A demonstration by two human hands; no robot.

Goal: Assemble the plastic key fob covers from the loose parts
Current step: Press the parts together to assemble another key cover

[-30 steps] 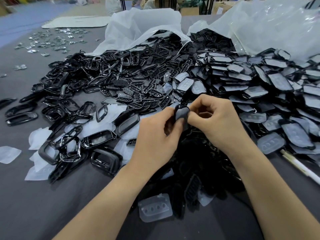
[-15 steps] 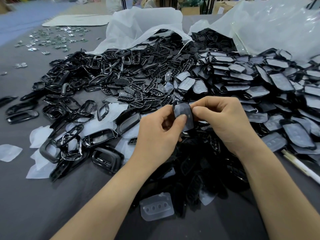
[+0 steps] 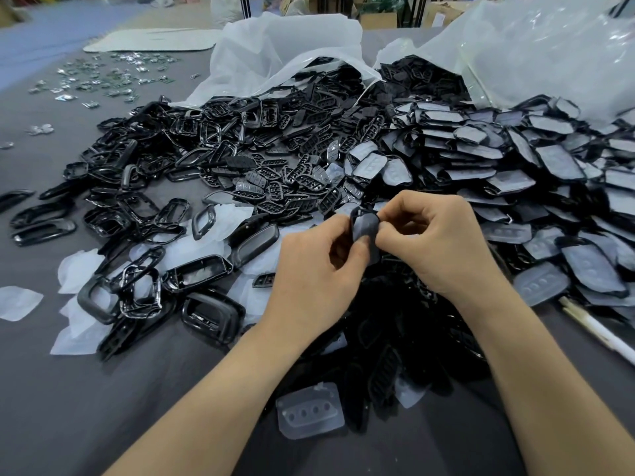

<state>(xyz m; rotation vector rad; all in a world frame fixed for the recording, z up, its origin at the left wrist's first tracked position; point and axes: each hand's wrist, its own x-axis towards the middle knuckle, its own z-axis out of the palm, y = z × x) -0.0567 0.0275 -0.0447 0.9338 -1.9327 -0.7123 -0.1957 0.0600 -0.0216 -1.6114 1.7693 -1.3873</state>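
Both the left hand (image 3: 319,269) and the right hand (image 3: 443,242) pinch one small key fob cover (image 3: 365,225) between thumb and fingertips, holding it just above a dark heap of parts. The grip looks narrow, so uneven pressing could leave the pieces half-seated or drop the cover among the look-alike parts below it. Under the cover lies a grey table (image 3: 68,407), with black frames (image 3: 154,207) to the cover's left, film-backed shells (image 3: 515,173) to its right, open plastic bags (image 3: 536,56) beyond it, and cardboard boxes (image 3: 378,15) farther back.

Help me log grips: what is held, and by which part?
One black key fob cover: left hand pinches its lower edge, right hand its upper right edge.
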